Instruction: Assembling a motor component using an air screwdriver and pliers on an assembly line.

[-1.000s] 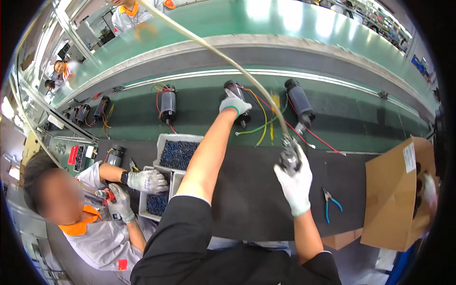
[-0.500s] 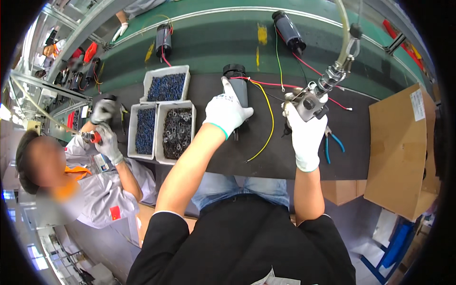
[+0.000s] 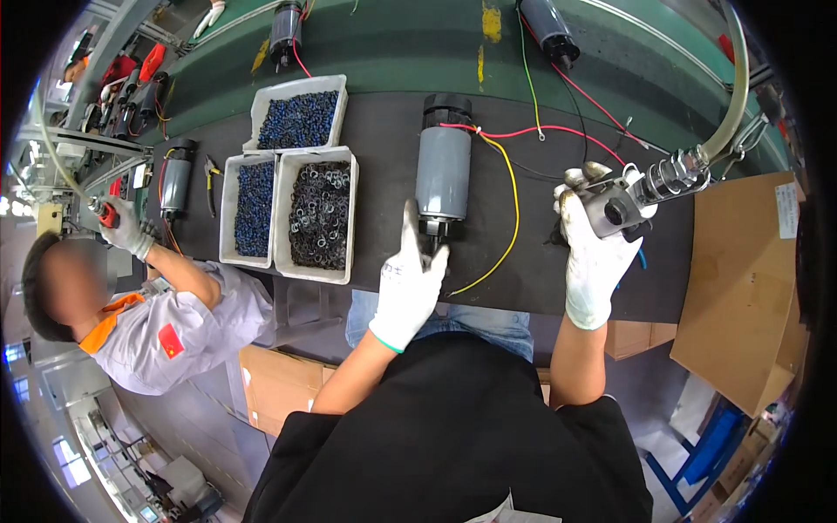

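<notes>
A grey cylindrical motor (image 3: 442,179) with a black end cap lies on the dark bench in front of me, its shaft end towards me. My gloved left hand (image 3: 408,288) is at that near end, index finger along the left edge and thumb by the shaft; the other fingers are partly hidden beneath. Red and yellow wires (image 3: 516,196) run from the motor's far end. To the right, my gloved right hand (image 3: 597,257) is wrapped around a silver air tool (image 3: 613,209) with a hose on it. Blue-handled pliers (image 3: 643,259) lie mostly hidden behind that hand.
Left stand white bins: two with small blue-black parts (image 3: 298,120) (image 3: 254,209), one with black rings (image 3: 320,213). Other motors (image 3: 547,33) (image 3: 286,35) (image 3: 177,183) lie beyond and left. A cardboard box (image 3: 737,288) is at right. A co-worker (image 3: 166,322) holds a red tool at left.
My left hand has slid from the motor's body to its near shaft end. My right hand keeps the air tool, now tilted further right. The co-worker's hands have moved apart; the view has shifted.
</notes>
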`<state>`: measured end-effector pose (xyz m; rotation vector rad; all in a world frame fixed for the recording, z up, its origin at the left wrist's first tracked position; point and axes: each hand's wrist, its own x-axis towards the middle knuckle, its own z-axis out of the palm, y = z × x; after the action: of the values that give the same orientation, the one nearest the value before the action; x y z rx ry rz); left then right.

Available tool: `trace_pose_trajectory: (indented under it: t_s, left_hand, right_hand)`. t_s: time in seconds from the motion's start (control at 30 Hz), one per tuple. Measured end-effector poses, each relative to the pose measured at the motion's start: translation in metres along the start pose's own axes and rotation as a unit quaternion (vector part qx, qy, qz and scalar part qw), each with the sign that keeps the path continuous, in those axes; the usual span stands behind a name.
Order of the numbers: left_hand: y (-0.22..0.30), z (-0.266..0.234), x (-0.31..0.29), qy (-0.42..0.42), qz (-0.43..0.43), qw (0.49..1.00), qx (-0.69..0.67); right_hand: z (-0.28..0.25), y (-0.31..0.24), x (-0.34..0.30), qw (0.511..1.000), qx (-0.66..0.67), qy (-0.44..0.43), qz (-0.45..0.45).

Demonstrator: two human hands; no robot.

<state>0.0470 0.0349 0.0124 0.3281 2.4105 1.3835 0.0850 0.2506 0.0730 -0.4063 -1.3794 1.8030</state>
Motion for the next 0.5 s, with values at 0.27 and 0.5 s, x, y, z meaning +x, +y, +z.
trace_pose_trajectory:
  t_s: [0.27, 0.5]
  left_hand:
    - [-0.021, 0.002, 0.007, -0.077, -0.102, 0.918, -0.375]
    - [0.001, -0.032, -0.009, -0.042, -0.057, 0.989, -0.133]
  right_hand:
    - [0.006, 0.009, 0.002, 0.999, -0.026, -0.016, 0.033]
    - [0.01, 0.022, 0.004, 0.999, -0.02, -0.036, -0.006]
